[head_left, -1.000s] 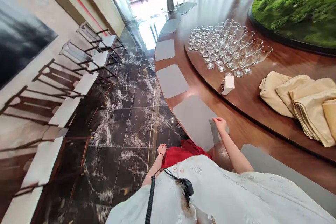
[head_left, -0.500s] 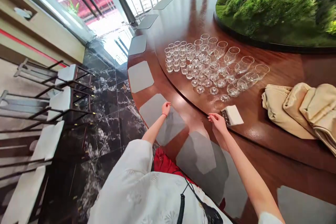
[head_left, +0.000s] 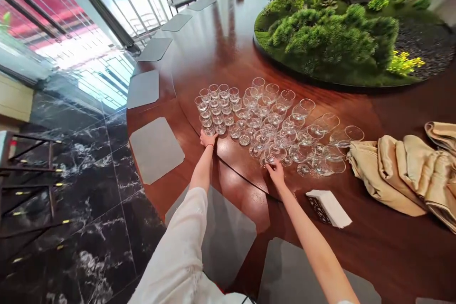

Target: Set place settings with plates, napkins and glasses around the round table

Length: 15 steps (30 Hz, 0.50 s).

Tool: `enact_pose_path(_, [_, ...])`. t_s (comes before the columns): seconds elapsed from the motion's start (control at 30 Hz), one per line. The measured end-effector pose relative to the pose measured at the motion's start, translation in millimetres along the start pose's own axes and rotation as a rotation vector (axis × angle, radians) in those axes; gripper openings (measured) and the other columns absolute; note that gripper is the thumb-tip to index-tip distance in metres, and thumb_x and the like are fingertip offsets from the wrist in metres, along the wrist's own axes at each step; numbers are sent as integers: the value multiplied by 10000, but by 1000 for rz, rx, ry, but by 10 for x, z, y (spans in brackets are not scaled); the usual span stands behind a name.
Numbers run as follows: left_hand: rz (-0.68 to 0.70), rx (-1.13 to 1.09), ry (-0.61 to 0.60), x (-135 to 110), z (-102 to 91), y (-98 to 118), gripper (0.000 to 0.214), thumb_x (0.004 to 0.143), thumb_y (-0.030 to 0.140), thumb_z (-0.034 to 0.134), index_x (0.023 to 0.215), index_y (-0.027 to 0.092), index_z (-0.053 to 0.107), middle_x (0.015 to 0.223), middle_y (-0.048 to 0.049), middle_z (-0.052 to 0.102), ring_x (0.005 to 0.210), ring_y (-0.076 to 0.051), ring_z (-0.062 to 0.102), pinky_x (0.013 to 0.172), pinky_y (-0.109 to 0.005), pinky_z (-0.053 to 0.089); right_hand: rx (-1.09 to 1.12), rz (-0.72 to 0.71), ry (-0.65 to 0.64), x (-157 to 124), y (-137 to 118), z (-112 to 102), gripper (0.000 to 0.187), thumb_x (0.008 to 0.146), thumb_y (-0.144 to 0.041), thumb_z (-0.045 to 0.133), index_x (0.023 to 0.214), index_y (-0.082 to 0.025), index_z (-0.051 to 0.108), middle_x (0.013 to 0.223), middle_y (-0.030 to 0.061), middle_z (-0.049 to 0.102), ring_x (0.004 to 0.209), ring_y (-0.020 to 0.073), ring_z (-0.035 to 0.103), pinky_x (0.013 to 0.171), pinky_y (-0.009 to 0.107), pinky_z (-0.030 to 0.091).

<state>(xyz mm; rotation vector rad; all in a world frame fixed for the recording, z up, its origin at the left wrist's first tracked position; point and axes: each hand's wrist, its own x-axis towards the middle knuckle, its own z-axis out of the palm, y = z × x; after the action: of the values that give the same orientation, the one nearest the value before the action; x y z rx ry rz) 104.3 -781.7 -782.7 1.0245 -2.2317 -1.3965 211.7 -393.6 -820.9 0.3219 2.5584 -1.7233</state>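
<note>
A cluster of several clear glasses [head_left: 263, 123] stands on the raised turntable [head_left: 235, 161] of a large round wooden table [head_left: 374, 247]. My left hand [head_left: 207, 139] rests on the turntable's rim beside the small glasses at the cluster's near left; its fingers look curled, with nothing visibly in them. My right hand [head_left: 275, 170] reaches the foot of a stemmed glass [head_left: 276, 154] at the cluster's near edge, fingers touching its base. A white napkin holder [head_left: 327, 207] stands just right of my right forearm.
Folded beige cloths [head_left: 402, 171] lie at the right. A mossy plant centrepiece [head_left: 331, 33] fills the table's middle. Grey placemats [head_left: 156, 149] line the table's edge. Dark marble floor [head_left: 81, 209] and chairs [head_left: 24, 171] are at the left, windows behind.
The view swung right and up toward the table. Both hands moved forward: the left from a placemat to the turntable rim, the right from beside the napkin holder to the glasses.
</note>
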Motion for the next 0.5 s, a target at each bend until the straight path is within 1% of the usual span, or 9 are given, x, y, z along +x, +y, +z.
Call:
enact_pose_path(0.07, [-28,33,87,55,36,22,831,703,186,884,1382,32,431,1446,-237,479,1430,-323,301,1207,-450,145,-40,-36,7,49,3,57,465,797,-477,622,1142,-170,667,1255,167,674,1216,305,596,1048,451,474])
enact_pose_path(0.13, [-9,53,118,36,25,36,784,673,207,906,1320,57,488,1408,-227,519,1399,-337,345,1200,-476,182,-42,-83,16,96,-15,100,496,794,-468,629,1197,-178,649,1271,153,678,1196,297,609,1066,448,458])
enact_pose_path(0.17, [-4,64,131,-17,-4,34,742,675,216,902,1286,67,509,1390,-224,533,1379,-336,378,1191,-478,218,-30,-96,10,121,-40,122,525,783,-465,641,1226,-181,636,1282,146,676,1182,294,618,1065,446,459])
enact_pose_path(0.23, [10,89,156,-245,-117,-6,672,678,216,884,1235,83,531,1348,-220,558,1339,-327,447,1172,-476,287,3,-85,-24,167,-126,171,540,767,-451,653,1237,-187,626,1255,133,693,1132,288,644,1044,441,475])
enact_pose_path(0.27, [33,98,163,-429,-198,-51,652,673,212,874,1219,93,537,1328,-213,568,1323,-323,476,1167,-473,311,15,-68,-48,175,-183,197,503,770,-434,643,1210,-191,635,1213,124,712,1099,283,659,1028,437,486])
enact_pose_path(0.33, [85,105,152,-946,-392,-201,643,635,197,871,1187,122,550,1287,-190,591,1306,-318,513,1162,-460,346,27,-39,-79,118,-296,238,371,788,-374,597,1112,-206,663,1137,102,738,1059,267,675,1019,425,492])
enact_pose_path(0.4, [200,97,72,-1628,-593,-423,669,615,249,873,1196,167,550,1285,-168,592,1289,-321,544,1137,-456,402,31,-16,-90,-81,-361,240,254,788,-311,553,993,-222,676,1095,79,749,1051,250,677,1032,412,484])
enact_pose_path(0.43, [240,91,20,-2005,-686,-550,677,618,278,867,1208,194,546,1282,-156,595,1273,-318,564,1127,-459,422,45,-3,-97,-243,-360,220,215,786,-293,539,939,-227,674,1073,71,752,1045,242,677,1034,406,484])
enact_pose_path(0.5, [286,119,-110,-2764,-841,-807,670,634,326,849,1225,252,541,1275,-132,607,1258,-312,587,1118,-470,445,110,27,-93,-682,-274,128,155,786,-293,533,853,-230,658,1006,64,756,1012,233,682,1016,401,500])
